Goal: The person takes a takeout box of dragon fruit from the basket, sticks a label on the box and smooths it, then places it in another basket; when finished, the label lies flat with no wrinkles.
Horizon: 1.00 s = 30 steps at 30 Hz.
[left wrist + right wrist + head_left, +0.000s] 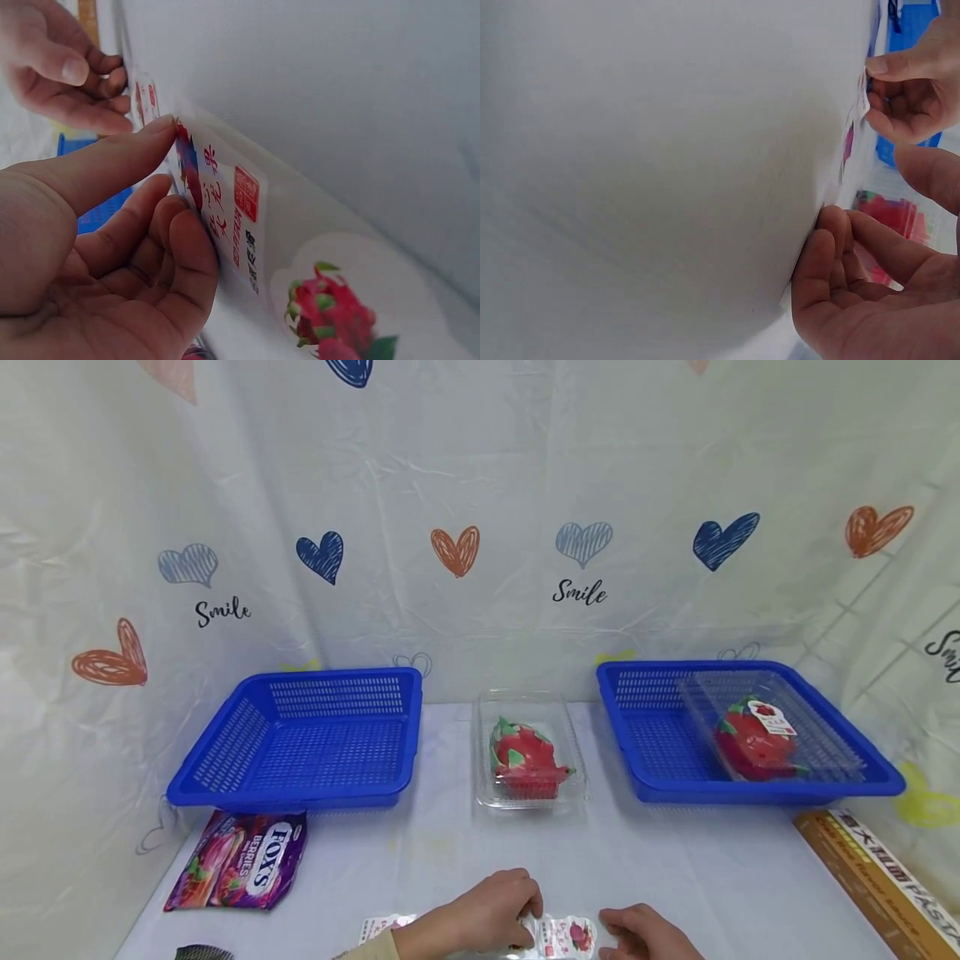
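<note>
Left hand point(491, 912) pinches a label on a sticker strip point(567, 937) low on the table point(450, 835).
Thumb and fingertips meet at the label's fruit-pictured end; the right hand point(648, 935), thumb and fingers apart, is just beside the strip's right end. White tabletop spans toward the clear fruit box point(486, 777). The strip's long axis runs left to right, fruit pictures rightward.
</note>
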### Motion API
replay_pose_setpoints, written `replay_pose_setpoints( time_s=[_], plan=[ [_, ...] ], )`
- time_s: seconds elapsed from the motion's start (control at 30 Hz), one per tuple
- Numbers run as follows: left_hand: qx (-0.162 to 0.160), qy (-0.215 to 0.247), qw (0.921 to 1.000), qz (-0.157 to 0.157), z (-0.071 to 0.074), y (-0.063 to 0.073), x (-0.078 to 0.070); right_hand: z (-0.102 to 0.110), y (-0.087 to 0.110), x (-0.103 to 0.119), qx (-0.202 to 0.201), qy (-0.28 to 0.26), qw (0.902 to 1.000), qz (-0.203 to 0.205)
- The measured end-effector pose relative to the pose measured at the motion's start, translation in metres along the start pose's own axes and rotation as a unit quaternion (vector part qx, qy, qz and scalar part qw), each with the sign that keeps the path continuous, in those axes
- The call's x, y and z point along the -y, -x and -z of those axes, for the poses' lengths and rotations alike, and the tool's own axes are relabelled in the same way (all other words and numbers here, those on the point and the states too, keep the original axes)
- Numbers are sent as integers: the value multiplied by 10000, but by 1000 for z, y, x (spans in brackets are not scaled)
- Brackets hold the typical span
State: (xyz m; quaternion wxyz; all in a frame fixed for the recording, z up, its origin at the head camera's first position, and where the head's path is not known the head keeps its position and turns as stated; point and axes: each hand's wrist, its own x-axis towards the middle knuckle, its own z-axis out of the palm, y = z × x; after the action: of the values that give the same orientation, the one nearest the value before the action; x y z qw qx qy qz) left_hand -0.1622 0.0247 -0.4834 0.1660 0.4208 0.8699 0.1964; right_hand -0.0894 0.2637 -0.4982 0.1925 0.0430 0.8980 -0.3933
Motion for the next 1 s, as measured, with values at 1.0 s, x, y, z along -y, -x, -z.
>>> replay_pose_setpoints(
  time_s=[1.0],
  plan=[
    [243, 782, 9948, 607, -2, -3, 0, -7, -2, 9, 95, -381, 9990, 232]
  ],
)
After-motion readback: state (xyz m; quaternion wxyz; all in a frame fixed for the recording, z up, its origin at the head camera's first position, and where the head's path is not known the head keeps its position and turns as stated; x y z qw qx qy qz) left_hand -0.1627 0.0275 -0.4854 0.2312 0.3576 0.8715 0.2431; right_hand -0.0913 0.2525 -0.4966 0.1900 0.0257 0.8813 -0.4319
